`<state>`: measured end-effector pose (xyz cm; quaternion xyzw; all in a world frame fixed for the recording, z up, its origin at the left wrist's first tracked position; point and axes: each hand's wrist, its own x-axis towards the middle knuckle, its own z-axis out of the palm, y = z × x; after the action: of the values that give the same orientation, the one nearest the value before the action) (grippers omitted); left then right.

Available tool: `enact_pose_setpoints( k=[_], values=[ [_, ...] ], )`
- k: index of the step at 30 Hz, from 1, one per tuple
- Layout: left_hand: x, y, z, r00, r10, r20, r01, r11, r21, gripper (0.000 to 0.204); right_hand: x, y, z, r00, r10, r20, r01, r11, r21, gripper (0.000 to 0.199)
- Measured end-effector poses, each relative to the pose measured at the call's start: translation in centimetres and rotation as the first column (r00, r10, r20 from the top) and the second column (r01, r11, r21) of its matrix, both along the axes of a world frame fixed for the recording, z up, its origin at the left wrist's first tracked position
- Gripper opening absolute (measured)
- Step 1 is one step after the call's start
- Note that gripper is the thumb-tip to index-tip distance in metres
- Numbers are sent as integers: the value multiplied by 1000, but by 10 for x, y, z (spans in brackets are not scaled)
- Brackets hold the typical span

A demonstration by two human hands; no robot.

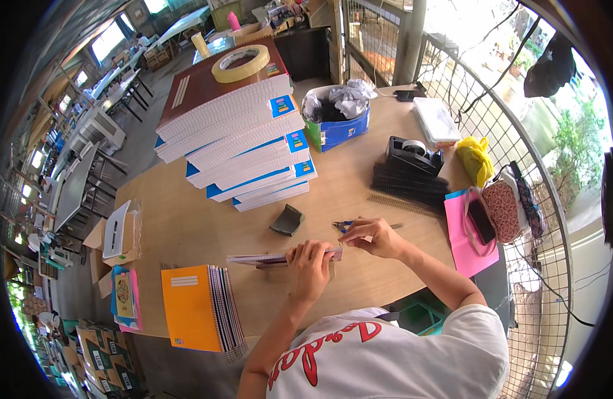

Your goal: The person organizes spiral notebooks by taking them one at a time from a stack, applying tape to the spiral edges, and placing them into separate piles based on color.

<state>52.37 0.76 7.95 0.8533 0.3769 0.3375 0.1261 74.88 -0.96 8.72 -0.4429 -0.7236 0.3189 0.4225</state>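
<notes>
Gripping the notebook nearly edge-on with the left hand, just below the centre of the frame. Pinching narrow with the right hand at its right-hand end, but not being able to tell (too tiny!) about anything held there. For a clean job, probably should be bracing the notebook over the table, making tiny moves, not crushing that end, and leaving the blue-handled pliers within reach
</notes>
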Motion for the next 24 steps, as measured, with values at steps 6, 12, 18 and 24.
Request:
enact_pose_setpoints(
  k=[6,12,18,24],
  values=[
    [-1,1,-2,1000,3,9,-3,1000,13,10,-4,2,6,999,2,40,-6,996,93,20],
    [2,1,0,1000,12,8,-12,1000,22,10,0,0,-8,998,62,12,-63,990,126,16],
    [-1,1,-2,1000,24,11,-24,1000,12,14,-9,-5,14,989,44,140,-42,999,-15,22],
    [-2,3,-1,1000,4,9,-4,1000,-1,15,-22,-11,20,990,-53,133,55,998,-9,13]
  ],
)
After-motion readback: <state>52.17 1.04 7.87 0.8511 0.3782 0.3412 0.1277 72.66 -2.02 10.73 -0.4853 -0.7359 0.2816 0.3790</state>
